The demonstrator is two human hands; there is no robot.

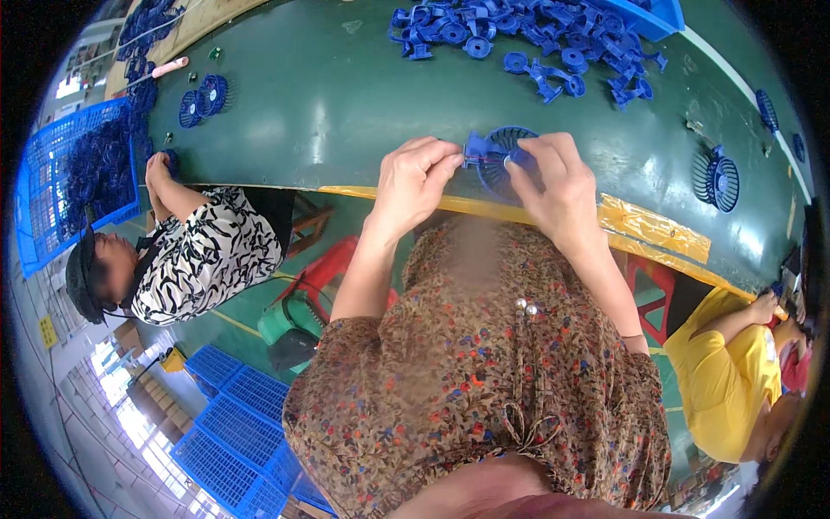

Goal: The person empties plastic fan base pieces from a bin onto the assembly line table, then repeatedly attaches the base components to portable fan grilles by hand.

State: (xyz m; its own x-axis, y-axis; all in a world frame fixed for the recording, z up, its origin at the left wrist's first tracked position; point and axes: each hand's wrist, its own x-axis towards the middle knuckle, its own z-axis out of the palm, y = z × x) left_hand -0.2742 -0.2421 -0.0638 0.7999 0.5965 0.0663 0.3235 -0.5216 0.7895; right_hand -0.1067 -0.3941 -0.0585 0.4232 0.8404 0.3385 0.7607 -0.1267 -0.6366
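Note:
In front of me, at the table's near edge, is a small blue fan (494, 169) with a round ribbed cage. My right hand (558, 186) is closed around its right side, thumb and fingers at the pale hub in the middle. A blue bracket-like piece (475, 145) sticks out to the left of the cage. My left hand (415, 177) pinches at that piece's left side, where thin reddish wires seem to run to the fingertips. What exactly lies between those fingers is too small to tell.
Blue plastic brackets (536, 39) lie heaped at the far side of the green table (328, 104), beside a blue bin (657, 22). More fans (724, 183) lie right and left. Yellow tape (657, 233) lines the near edge. Co-workers sit on both sides; a blue crate (39, 208) stands left.

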